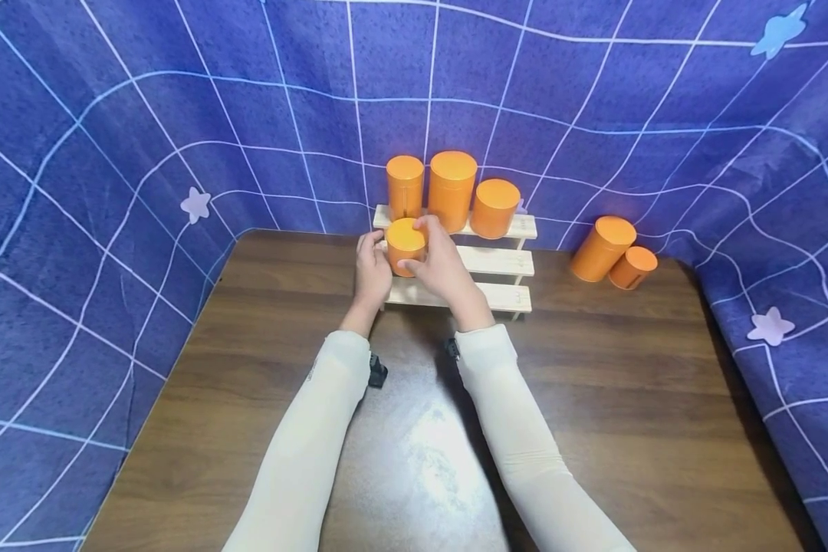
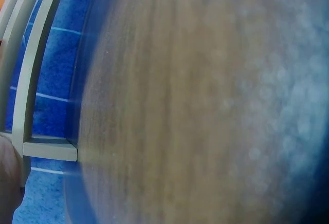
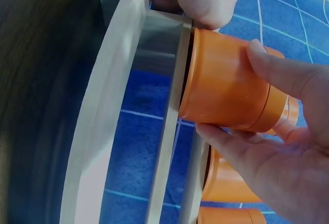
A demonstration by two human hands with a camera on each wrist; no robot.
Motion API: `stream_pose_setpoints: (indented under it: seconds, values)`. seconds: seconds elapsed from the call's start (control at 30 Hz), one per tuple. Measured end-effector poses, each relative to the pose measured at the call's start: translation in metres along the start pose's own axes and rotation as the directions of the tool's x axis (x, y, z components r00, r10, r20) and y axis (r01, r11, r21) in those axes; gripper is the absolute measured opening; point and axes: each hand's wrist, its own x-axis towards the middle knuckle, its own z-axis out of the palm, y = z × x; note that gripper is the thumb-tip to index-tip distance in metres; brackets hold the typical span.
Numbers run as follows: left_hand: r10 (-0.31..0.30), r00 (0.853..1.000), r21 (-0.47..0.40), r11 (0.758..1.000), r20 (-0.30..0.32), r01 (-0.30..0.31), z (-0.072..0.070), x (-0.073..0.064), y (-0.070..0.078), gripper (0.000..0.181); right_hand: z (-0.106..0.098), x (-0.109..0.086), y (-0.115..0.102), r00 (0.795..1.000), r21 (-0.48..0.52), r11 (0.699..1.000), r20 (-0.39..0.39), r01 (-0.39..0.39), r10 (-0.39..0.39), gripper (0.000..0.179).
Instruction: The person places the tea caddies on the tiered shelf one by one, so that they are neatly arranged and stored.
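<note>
A three-step wooden display rack (image 1: 495, 261) stands at the back of the table, also seen from the side as a wooden rack (image 3: 97, 147) in the right wrist view. My right hand (image 1: 445, 264) grips a short orange canister (image 1: 405, 249) between thumb and fingers. In the right wrist view, that canister's (image 3: 226, 80) base meets the middle step near its left end. My left hand (image 1: 372, 272) holds the rack's left end, its fingers (image 3: 205, 0) bent at the wood; the left wrist view shows only part of this hand (image 2: 9, 178).
On the top step stand a slim canister (image 1: 405, 190), a large canister (image 1: 451, 193) and a squat canister (image 1: 495, 211). Right of the rack, a tall canister (image 1: 602, 251) and a small canister (image 1: 632, 268) sit on the brown table (image 1: 628, 383). Blue cloth (image 1: 317, 69) hangs behind.
</note>
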Motion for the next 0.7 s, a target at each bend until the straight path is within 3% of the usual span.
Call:
stream_pose_setpoints:
  seconds: [0.7]
  values:
    - [-0.009,1.0,0.012,1.0,-0.019,0.009,0.001,0.002,-0.002,0.034,0.019,-0.004,-0.003,0.994,-0.088,0.995,-0.105,-0.043,0.033,0.07]
